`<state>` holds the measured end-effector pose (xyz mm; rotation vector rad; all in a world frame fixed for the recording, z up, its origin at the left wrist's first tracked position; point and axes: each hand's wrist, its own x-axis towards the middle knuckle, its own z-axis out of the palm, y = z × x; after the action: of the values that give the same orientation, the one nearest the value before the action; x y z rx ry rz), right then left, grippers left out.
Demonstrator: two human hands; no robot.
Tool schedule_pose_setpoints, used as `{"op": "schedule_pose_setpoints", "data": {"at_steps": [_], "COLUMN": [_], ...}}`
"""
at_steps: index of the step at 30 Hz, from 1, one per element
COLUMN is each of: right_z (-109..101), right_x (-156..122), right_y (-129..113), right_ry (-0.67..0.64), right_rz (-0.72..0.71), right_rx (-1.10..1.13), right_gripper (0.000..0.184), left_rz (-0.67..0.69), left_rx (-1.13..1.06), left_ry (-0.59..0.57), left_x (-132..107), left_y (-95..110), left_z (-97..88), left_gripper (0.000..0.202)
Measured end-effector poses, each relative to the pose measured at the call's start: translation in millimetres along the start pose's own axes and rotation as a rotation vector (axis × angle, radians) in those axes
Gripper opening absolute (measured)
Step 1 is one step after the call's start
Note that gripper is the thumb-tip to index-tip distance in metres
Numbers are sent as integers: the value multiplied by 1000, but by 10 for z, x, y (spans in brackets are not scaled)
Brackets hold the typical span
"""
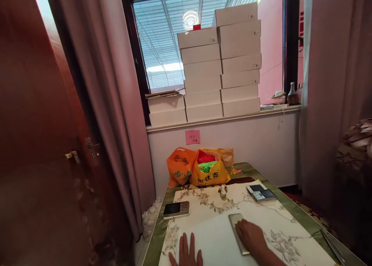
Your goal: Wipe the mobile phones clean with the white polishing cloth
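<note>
My left hand (188, 250) lies flat with spread fingers on a white sheet (212, 235) at the near edge of view. To its right, my right hand (252, 237) is closed at the side of a slim, pale gold-grey phone (236, 220), its curled fingers over the phone's right edge. The phone lies lengthwise, and part of its face is hidden by the fingers. Under everything is a floral cover (279, 235). A keypad phone (176, 209) rests beyond my left hand. A small bottle (223, 192) stands farther back.
Two more phones (261, 193) lie at the back right. An orange bag (180, 167) and a yellow bag (210, 173) stand at the table's far end. Long metal tweezers or scissors (333, 244) lie near the right edge. White boxes (203, 74) are stacked on the windowsill.
</note>
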<state>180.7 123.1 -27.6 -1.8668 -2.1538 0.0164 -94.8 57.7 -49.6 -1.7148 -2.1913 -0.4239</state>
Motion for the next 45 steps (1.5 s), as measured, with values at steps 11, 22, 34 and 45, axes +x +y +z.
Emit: {"op": "schedule_pose_setpoints", "data": {"at_steps": [11, 22, 34, 45], "right_z": [-65, -95, -653, -582], "right_x": [-370, -799, -888, -1184], "right_y": [-789, 64, -589, -116], "right_ry": [26, -13, -91, -192], "right_rz": [-64, 61, -42, 33], "right_rx": [21, -12, 3, -42], "right_gripper": [33, 35, 28, 35], "left_rz": [57, 80, 415, 392], "left_rx": [14, -77, -216, -95], "left_ry": [-177, -167, -103, -235], "left_x": [-13, -20, -305, -441], "left_y": [-62, -121, 145, 253], "left_z": [-98, -30, -285, -500], "left_gripper": [53, 54, 48, 53]}}
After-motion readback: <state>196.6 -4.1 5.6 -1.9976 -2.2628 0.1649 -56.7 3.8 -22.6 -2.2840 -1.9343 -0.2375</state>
